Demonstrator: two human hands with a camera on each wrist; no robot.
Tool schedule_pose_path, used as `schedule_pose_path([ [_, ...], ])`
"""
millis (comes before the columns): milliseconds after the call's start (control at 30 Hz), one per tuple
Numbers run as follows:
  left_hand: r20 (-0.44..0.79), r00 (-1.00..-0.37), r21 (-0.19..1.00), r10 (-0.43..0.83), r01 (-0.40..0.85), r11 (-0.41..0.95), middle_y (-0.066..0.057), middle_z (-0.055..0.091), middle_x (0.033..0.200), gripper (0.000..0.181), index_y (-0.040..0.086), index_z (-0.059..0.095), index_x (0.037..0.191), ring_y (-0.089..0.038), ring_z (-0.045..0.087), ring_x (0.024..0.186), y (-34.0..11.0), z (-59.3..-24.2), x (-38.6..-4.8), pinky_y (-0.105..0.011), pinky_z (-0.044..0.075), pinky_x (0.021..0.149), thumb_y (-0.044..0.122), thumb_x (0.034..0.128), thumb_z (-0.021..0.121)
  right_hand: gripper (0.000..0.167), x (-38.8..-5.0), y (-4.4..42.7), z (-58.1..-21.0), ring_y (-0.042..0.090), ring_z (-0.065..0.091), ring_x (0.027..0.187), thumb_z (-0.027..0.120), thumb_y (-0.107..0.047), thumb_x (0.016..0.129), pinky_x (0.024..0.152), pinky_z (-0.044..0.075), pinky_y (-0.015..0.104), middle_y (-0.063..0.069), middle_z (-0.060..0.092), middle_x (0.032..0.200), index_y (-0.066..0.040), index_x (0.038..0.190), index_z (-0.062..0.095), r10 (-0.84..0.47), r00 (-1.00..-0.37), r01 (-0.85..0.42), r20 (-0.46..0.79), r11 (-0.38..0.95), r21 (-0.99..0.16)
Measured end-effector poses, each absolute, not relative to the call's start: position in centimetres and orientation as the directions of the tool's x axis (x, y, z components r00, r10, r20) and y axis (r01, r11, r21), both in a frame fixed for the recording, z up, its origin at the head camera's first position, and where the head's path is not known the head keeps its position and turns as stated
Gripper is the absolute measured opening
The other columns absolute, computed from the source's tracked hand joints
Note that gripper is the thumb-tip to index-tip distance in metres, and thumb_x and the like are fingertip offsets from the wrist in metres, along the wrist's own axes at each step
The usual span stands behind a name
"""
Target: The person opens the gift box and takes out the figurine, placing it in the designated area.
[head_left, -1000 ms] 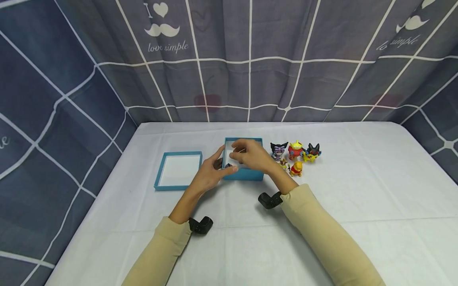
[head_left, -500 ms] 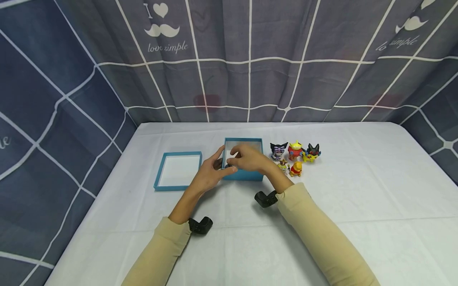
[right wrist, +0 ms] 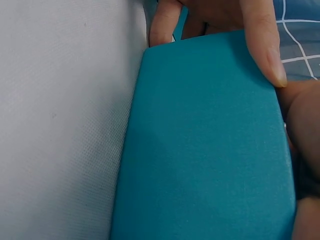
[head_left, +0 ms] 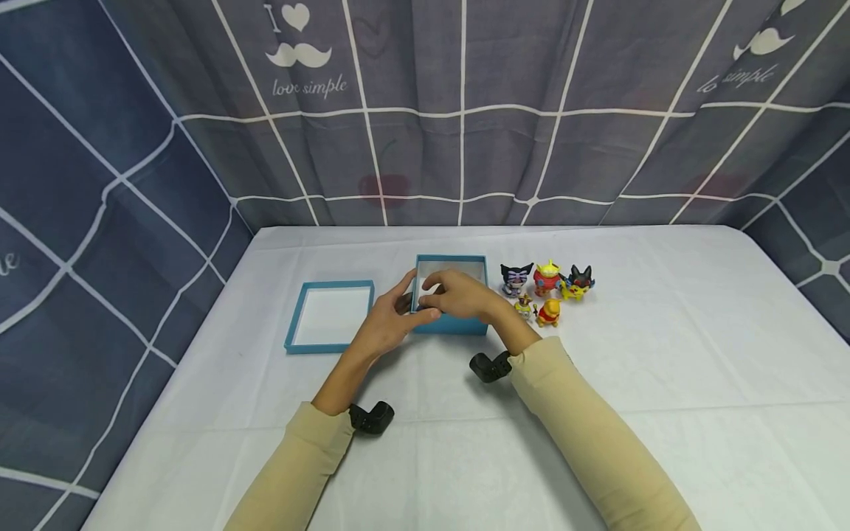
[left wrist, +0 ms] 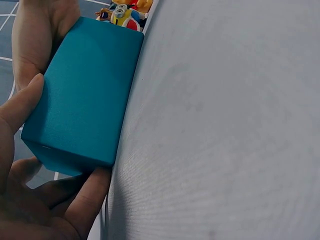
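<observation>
A teal box (head_left: 458, 324) with a white inside stands open on the table. My left hand (head_left: 387, 322) grips its left end; in the left wrist view the thumb (left wrist: 32, 97) presses the upper edge and the fingers (left wrist: 89, 205) lie along the end wall. Over the rim, my right hand (head_left: 458, 293) reaches down into the box with bent fingers. Its fingertips are hidden behind the near wall, so what they touch cannot be made out. A small dark thing (head_left: 421, 307) shows only partly in the box's near left corner.
Left of the box lies its teal-rimmed lid (head_left: 332, 317), white inside facing up. Several toy figures stand just right of the box, among them a black-eared one (head_left: 515, 280), a red-and-yellow one (head_left: 547, 279) and a bear (head_left: 549, 313). A gridded curtain (head_left: 412, 147) hangs behind the table.
My right hand has moved slightly left and lower into the box, toward its near left corner, now largely covering the dark thing there. The left hand, lid and figures stay put.
</observation>
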State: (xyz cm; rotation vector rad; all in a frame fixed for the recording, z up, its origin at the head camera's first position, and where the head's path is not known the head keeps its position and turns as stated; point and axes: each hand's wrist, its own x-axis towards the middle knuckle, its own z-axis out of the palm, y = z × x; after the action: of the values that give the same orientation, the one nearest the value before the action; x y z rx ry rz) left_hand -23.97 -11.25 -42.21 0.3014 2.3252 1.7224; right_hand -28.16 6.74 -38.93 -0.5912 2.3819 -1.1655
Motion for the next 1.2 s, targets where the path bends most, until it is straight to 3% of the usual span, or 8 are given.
schedule_pose_path([
  [233,-0.055,-0.948,0.963,0.313,0.032,0.266,-0.017,0.031,0.156,0.091,0.027,0.018,0.159,-0.028,0.03,0.143,-11.32,-42.19,-23.97,-0.045,0.04,0.105,0.035,0.0893,0.075,0.043,-28.34,6.52,-38.84,0.024,0.065,0.103,0.065,-0.019,0.097,0.085,0.052,0.036,0.016,0.064,0.12,0.006,0.132,0.057,-0.535,-0.82,-0.156,-0.201,0.548,-0.822],
  [500,-0.056,-0.951,0.962,0.305,0.03,0.272,-0.017,0.028,0.157,0.091,0.029,0.019,0.159,-0.03,0.03,0.143,-11.41,-42.19,-23.98,-0.047,0.038,0.107,0.037,0.0882,0.076,0.037,-28.19,6.69,-38.84,0.026,0.063,0.099,0.051,-0.004,0.101,0.08,0.051,0.038,0.019,0.063,0.119,0.004,0.137,0.051,-0.506,-0.839,-0.093,-0.201,0.497,-0.863],
  [767,-0.047,-0.954,0.958,0.298,0.042,0.285,-0.015,0.027,0.158,0.092,0.027,0.019,0.159,-0.03,0.032,0.142,-11.37,-42.14,-23.83,-0.046,0.038,0.107,0.038,0.0885,0.076,0.036,-28.06,6.73,-38.95,0.025,0.06,0.096,0.043,0.004,0.101,0.073,0.049,0.031,0.02,0.061,0.123,0.001,0.134,0.057,-0.49,-0.861,-0.114,-0.138,0.45,-0.886],
  [1000,-0.047,-0.952,0.961,0.301,0.039,0.272,-0.015,0.029,0.157,0.09,0.025,0.017,0.16,-0.029,0.032,0.143,-11.23,-42.07,-23.78,-0.044,0.039,0.106,0.034,0.0903,0.074,0.031,-28.14,6.76,-39.19,0.019,0.056,0.079,0.047,0.003,0.099,0.067,0.046,0.026,0.019,0.065,0.112,0.008,0.125,0.063,-0.479,-0.869,-0.119,-0.123,0.444,-0.888],
  [1100,-0.047,-0.952,0.961,0.301,0.039,0.273,-0.014,0.028,0.158,0.09,0.025,0.018,0.16,-0.029,0.032,0.143,-11.18,-42.12,-23.8,-0.044,0.039,0.106,0.033,0.0903,0.075,0.033,-28.13,6.78,-39.21,0.02,0.059,0.086,0.053,0.004,0.096,0.072,0.048,0.028,0.019,0.065,0.116,0.009,0.127,0.061,-0.493,-0.863,-0.149,-0.112,0.458,-0.876],
  [1200,-0.047,-0.953,0.962,0.299,0.038,0.271,-0.015,0.029,0.157,0.09,0.024,0.018,0.159,-0.029,0.033,0.142,-11.14,-42.14,-23.82,-0.043,0.04,0.106,0.033,0.09,0.075,0.038,-28.06,6.76,-39.17,0.026,0.059,0.105,0.056,0.008,0.091,0.085,0.05,0.034,0.021,0.061,0.126,0.01,0.129,0.059,-0.498,-0.863,-0.192,-0.088,0.484,-0.853],
])
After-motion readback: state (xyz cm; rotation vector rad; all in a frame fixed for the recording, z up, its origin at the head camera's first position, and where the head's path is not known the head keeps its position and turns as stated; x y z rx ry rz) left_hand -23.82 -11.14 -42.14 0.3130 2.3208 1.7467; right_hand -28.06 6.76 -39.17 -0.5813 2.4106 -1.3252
